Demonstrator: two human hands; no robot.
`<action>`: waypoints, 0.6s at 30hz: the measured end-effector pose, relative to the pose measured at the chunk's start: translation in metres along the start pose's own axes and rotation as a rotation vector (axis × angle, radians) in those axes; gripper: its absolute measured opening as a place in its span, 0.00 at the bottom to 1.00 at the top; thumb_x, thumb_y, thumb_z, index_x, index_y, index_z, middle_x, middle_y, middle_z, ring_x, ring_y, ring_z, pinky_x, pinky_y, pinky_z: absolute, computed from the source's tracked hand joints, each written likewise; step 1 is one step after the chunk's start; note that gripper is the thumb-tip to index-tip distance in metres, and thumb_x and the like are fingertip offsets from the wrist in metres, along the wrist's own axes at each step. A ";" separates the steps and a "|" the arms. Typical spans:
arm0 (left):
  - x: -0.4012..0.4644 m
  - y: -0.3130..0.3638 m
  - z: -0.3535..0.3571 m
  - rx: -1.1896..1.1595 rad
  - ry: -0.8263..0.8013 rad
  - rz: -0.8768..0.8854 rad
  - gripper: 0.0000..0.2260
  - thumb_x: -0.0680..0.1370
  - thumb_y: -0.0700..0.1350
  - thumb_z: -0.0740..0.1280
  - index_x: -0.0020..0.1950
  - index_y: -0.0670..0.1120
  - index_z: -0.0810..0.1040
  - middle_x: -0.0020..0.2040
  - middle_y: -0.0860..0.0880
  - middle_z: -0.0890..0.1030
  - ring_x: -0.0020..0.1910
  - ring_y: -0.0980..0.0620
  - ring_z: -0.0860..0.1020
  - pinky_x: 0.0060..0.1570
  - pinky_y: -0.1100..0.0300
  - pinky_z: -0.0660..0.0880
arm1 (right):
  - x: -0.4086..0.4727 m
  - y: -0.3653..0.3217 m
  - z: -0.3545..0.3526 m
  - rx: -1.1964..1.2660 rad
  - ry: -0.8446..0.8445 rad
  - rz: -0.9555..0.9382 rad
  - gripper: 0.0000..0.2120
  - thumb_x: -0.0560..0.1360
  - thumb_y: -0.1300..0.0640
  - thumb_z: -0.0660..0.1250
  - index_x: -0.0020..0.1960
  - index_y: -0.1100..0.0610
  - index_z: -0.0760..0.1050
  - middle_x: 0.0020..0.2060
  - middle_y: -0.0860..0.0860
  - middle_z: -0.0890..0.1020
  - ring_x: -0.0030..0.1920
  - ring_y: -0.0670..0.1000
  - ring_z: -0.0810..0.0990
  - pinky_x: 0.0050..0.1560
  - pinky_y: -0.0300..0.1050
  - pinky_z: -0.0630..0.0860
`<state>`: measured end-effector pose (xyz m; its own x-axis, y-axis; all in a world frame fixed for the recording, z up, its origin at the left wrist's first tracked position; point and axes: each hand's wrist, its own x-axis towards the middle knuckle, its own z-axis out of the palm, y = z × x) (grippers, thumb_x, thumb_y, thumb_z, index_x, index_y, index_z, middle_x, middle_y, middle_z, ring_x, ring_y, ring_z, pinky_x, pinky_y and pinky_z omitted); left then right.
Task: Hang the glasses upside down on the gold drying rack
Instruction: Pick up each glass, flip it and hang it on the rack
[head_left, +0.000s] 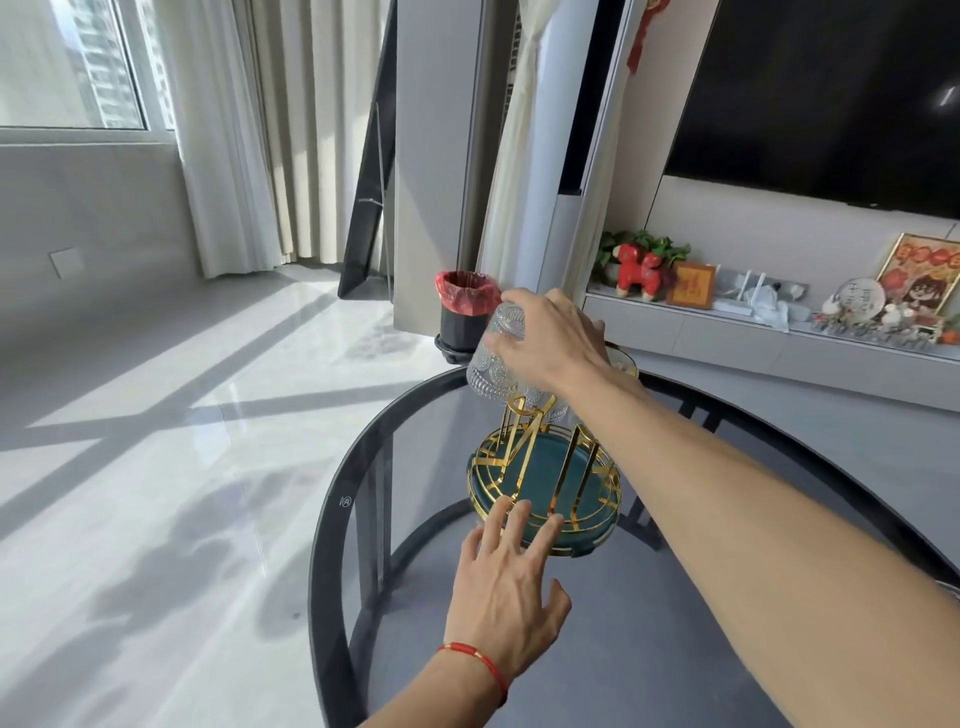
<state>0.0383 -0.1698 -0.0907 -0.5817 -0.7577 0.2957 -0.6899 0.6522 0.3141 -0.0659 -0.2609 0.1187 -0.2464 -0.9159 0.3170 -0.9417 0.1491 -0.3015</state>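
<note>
The gold drying rack (540, 467), with upright gold prongs over a round teal tray, stands on a round dark glass table (332, 525). My right hand (550, 338) is shut on a clear embossed glass (493, 364), held upside down with its mouth over a far-left prong. A second glass seems to hang on the rack under my right wrist, mostly hidden. My left hand (506, 577) lies flat, fingers spread, with the fingertips on the tray's near rim.
A gold-rimmed glass (621, 361) peeks out behind my right wrist on the table's far side. A black bin with a red liner (462, 312) stands on the floor beyond. A TV cabinet with ornaments (753, 317) runs along the right.
</note>
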 end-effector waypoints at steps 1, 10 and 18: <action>0.000 0.000 0.000 0.000 -0.002 0.000 0.30 0.75 0.59 0.57 0.78 0.58 0.59 0.79 0.46 0.65 0.80 0.40 0.57 0.74 0.42 0.66 | 0.001 0.000 0.003 -0.040 -0.016 -0.010 0.28 0.77 0.40 0.67 0.75 0.46 0.71 0.68 0.57 0.77 0.67 0.62 0.78 0.71 0.67 0.66; 0.000 0.000 -0.003 -0.018 -0.021 -0.003 0.29 0.76 0.57 0.58 0.78 0.58 0.58 0.79 0.47 0.63 0.81 0.41 0.54 0.75 0.43 0.64 | 0.001 -0.004 0.009 -0.349 -0.136 -0.068 0.24 0.79 0.40 0.67 0.71 0.48 0.76 0.62 0.53 0.84 0.67 0.59 0.77 0.70 0.61 0.63; 0.000 0.001 -0.003 -0.009 -0.021 0.000 0.29 0.76 0.59 0.57 0.78 0.59 0.58 0.79 0.48 0.63 0.81 0.43 0.54 0.75 0.43 0.64 | 0.003 -0.008 0.005 -0.422 -0.240 -0.057 0.24 0.78 0.49 0.69 0.74 0.47 0.75 0.62 0.53 0.84 0.68 0.59 0.78 0.70 0.60 0.63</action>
<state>0.0393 -0.1689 -0.0874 -0.5904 -0.7583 0.2765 -0.6862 0.6520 0.3227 -0.0582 -0.2661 0.1177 -0.1788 -0.9797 0.0909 -0.9750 0.1889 0.1173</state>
